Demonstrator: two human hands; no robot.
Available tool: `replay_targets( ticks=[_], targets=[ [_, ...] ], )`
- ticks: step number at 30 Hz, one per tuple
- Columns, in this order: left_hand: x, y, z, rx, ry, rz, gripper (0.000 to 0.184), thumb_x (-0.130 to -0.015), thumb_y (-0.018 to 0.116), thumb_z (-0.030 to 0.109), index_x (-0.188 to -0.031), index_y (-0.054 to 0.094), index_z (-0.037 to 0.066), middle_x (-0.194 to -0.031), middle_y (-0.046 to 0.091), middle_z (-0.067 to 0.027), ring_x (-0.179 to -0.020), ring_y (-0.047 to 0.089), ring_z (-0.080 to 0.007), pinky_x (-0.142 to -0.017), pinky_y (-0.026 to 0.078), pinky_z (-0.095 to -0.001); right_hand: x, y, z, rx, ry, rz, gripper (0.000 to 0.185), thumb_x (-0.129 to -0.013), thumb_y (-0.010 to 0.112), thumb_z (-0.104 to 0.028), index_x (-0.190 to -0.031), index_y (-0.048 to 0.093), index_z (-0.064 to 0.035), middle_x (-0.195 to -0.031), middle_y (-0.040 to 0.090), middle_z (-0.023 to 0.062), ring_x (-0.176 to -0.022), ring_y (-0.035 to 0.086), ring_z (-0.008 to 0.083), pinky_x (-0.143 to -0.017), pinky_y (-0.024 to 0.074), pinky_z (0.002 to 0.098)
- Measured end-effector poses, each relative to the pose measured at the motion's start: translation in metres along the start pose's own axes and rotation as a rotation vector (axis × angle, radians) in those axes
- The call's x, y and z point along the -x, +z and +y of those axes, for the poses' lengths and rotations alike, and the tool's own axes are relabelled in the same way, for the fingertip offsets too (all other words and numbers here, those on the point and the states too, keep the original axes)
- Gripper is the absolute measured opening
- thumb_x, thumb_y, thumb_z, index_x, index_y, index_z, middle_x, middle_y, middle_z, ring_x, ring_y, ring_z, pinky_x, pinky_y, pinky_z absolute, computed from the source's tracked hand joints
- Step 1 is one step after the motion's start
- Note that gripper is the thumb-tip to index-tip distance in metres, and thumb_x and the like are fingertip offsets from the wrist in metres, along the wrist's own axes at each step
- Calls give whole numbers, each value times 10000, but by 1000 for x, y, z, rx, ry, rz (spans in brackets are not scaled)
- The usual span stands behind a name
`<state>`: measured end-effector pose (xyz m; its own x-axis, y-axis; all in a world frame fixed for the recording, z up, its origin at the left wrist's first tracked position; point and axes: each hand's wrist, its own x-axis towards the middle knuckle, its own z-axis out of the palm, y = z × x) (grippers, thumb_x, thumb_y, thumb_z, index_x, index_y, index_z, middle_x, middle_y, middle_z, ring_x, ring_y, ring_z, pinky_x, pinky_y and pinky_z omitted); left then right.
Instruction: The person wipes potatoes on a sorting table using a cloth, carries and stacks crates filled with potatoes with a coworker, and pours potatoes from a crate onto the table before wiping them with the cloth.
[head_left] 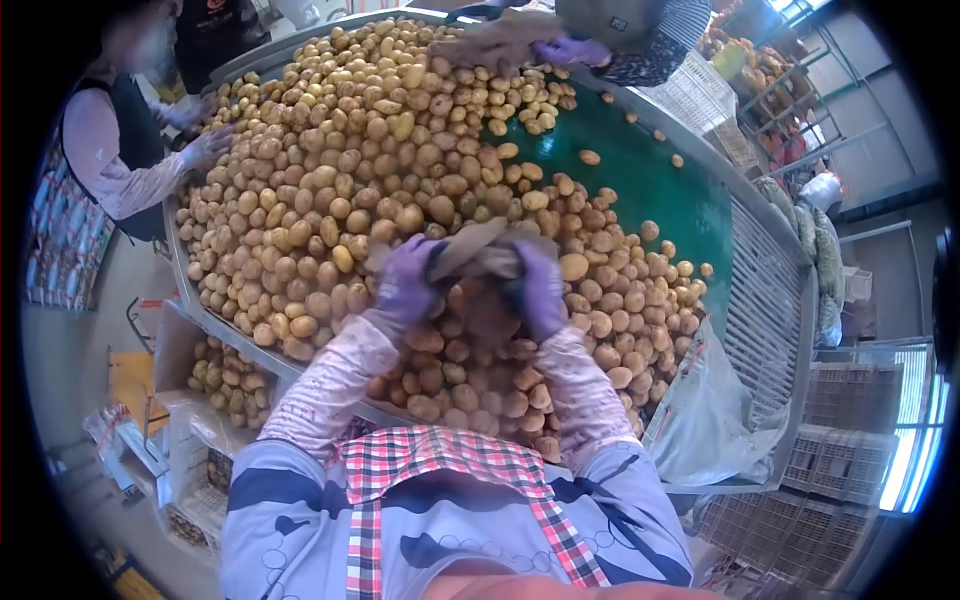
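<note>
Both of my hands wear purple gloves and grip a brown cloth [480, 248] over a large heap of potatoes [330, 185]. My left hand [408, 278] is closed on the cloth's left side. On the opposite side, my right hand [540, 288] has its fingers wrapped round the cloth too. The space under the cloth is dark and blurred, so I cannot tell whether a potato is inside it. Loose potatoes lie close around both hands and below my forearms.
The heap rests on a metal-rimmed table with a green surface [670, 205] and slatted section [755, 290]. Two co-workers stand at it: one gloved hand [207, 148] at left, another [572, 52] with cloth at top. Plastic sheeting [710, 420] drapes front right; stacked crates [835, 460] stand beyond.
</note>
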<state>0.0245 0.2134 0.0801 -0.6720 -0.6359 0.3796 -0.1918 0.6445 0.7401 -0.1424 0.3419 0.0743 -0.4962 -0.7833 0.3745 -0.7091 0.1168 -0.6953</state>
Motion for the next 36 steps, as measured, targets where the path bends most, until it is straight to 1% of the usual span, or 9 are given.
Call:
replay_targets(
  ticks=[2,5,9,16,21,24,28,33,36],
  targets=[
    [-21,9,48,-12,187,190,504,-638,813,190,-1086,620,63,-1029,608,-128,-913,601,-325,-788,494,-399,-21,-58,-39,57,-60,169,452,-653,767,-93,-1074,603,-72,-980,642,107,-872,646,268,-783,509,340],
    [-40,29,94,6,240,42,501,-752,729,266,-1200,576,102,-1129,574,-162,-1037,555,-361,-901,444,-439,-15,-104,-37,410,-164,437,716,-688,762,-176,-1316,449,-32,-1318,487,203,-1227,465,366,-1000,385,450],
    [-8,129,18,-367,211,-121,515,-856,601,396,-1304,505,162,-1250,511,-221,-1193,467,-399,-1046,333,-481,26,-45,83,1197,288,-37,716,-863,561,-309,-1449,265,-22,-1468,312,208,-1377,252,413,-1075,264,538],
    [-112,149,-49,-370,-66,-349,780,-817,568,537,-1400,361,63,-1388,385,-272,-1318,342,-401,-1118,195,-501,-92,11,102,996,491,-206,558,-874,517,-454,-1297,505,-90,-1356,412,179,-1220,378,375,-983,284,579],
    [-133,161,-80,-359,-231,-365,610,-835,536,290,-1380,380,63,-1309,468,-263,-1270,414,-384,-1105,243,-464,-162,81,166,1143,306,-7,400,-867,546,-372,-1134,598,-79,-1193,506,134,-1110,459,322,-895,360,518],
    [-87,130,-95,-348,56,-91,462,-783,575,155,-1227,533,33,-1162,574,-220,-1143,523,-360,-1041,335,-450,-121,89,133,906,7,-47,278,-900,501,-263,-1071,626,-82,-1127,572,91,-1037,530,281,-882,395,450],
    [-21,68,-78,-128,147,-59,338,-709,658,93,-1036,599,33,-1061,623,-176,-1047,565,-360,-912,433,-437,-61,74,82,429,161,-224,256,-873,546,-209,-1056,625,-47,-1055,627,85,-950,595,297,-819,462,398],
    [29,-2,-36,36,-155,195,304,-735,610,77,-1036,632,36,-998,632,-167,-949,599,-347,-858,471,-386,-31,11,6,-357,313,-134,604,-708,733,-54,-1268,508,-9,-1174,584,140,-1089,568,259,-964,441,362],
    [37,-44,-41,-24,-126,263,459,-773,669,130,-1200,543,19,-1132,586,-168,-1071,571,-316,-920,454,-390,-9,13,-23,-44,-156,302,789,-685,758,-97,-1378,386,-31,-1340,452,182,-1199,472,330,-1011,391,417]
  ],
)
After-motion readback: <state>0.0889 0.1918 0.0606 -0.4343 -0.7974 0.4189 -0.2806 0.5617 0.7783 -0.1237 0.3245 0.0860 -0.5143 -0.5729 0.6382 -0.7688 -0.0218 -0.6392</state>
